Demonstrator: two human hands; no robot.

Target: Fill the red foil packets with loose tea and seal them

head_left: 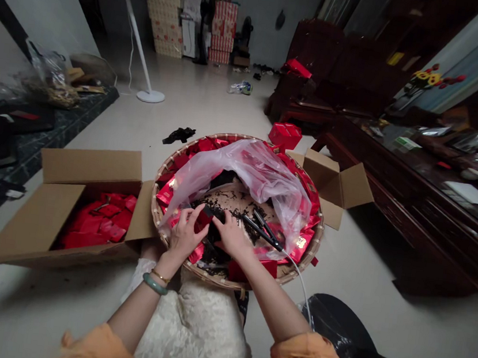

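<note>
Over the near left part of a round woven basket (155, 209), my left hand (183, 234) grips a small red packet (204, 219) between thumb and fingers. My right hand (232, 235) is beside the packet, its fingers bent in towards it; what they hold, if anything, is hidden. Dark, curly dried leaves, like loose tea (219, 201), lie in a translucent pink plastic bag (261, 173) opened out in the basket. A black two-armed hair-straightener-like tool (264, 231) with a white cord rests to the right of my right hand. Shiny red packets (303, 239) line the basket.
On the left, an open cardboard box (55, 220) holds many red packets (105, 221). Another open box (334, 185) and a red box (285, 134) stand beyond the basket, beside a dark wooden table (378, 179). A black round base (345, 337) is at lower right.
</note>
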